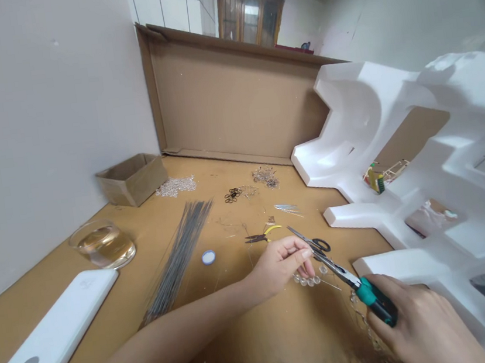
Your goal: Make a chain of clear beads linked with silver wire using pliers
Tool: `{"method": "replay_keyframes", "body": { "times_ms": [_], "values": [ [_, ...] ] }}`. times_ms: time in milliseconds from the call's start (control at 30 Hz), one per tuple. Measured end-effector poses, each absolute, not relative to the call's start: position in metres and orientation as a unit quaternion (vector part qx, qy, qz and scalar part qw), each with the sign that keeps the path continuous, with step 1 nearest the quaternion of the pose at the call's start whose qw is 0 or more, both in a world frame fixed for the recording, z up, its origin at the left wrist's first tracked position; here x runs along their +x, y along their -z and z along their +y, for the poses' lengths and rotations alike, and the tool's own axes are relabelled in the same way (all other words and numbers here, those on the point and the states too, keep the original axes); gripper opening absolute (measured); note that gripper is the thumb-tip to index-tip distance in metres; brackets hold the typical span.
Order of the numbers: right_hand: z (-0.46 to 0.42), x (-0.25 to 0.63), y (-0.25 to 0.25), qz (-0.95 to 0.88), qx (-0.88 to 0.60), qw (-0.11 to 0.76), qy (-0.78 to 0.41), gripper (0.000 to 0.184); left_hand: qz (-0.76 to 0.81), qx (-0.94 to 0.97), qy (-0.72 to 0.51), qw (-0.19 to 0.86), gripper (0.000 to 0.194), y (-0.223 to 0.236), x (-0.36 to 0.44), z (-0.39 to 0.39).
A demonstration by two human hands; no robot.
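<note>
My right hand [422,318] grips long-nose pliers [345,275] by their green and black handles, jaws pointing up and left. The fingers of my left hand [286,264] are pinched beside the jaws. Below those fingers hangs a short row of clear round beads [311,282] on a wire, apparently held by them; a straight wire end sticks out to the right. Black-handled scissors [320,247] lie behind the pliers. Yellow-handled pliers [258,238] rest just beyond my left hand. A beaded strand [368,325] lies near my right hand, partly hidden.
On the left lie a bundle of grey wires [180,254], a glass of amber liquid [104,245] and a white power bank [58,333]. A small cardboard box [134,180] stands beside loose clear beads [176,185]. White foam packaging [348,109] borders the right; a cardboard panel [236,94] closes the back.
</note>
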State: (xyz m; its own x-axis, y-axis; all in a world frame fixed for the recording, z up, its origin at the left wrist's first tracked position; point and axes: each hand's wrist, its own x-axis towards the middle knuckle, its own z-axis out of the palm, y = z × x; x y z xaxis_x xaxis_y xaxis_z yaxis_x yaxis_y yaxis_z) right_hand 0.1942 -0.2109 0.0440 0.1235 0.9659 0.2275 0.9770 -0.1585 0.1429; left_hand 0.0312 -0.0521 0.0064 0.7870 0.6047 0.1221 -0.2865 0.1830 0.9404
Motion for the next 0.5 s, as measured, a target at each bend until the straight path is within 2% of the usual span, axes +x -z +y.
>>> {"method": "replay_keyframes", "body": {
  "times_ms": [133,333,500],
  "values": [
    [-0.205,0.194,-0.049,-0.658,-0.748,0.075,0.051,0.015,0.155,0.572,-0.295,0.749,0.031,-0.005,0.031,-0.051],
    [-0.195,0.193,-0.061,-0.61,-0.747,0.154,-0.214,0.009,0.144,0.549,-0.26,0.781,0.031,0.002,0.034,-0.045],
    [-0.191,0.193,-0.064,-0.527,-0.717,0.216,-0.403,0.014,0.146,0.542,-0.247,0.79,0.031,-0.001,0.033,-0.043]
  ]
}}
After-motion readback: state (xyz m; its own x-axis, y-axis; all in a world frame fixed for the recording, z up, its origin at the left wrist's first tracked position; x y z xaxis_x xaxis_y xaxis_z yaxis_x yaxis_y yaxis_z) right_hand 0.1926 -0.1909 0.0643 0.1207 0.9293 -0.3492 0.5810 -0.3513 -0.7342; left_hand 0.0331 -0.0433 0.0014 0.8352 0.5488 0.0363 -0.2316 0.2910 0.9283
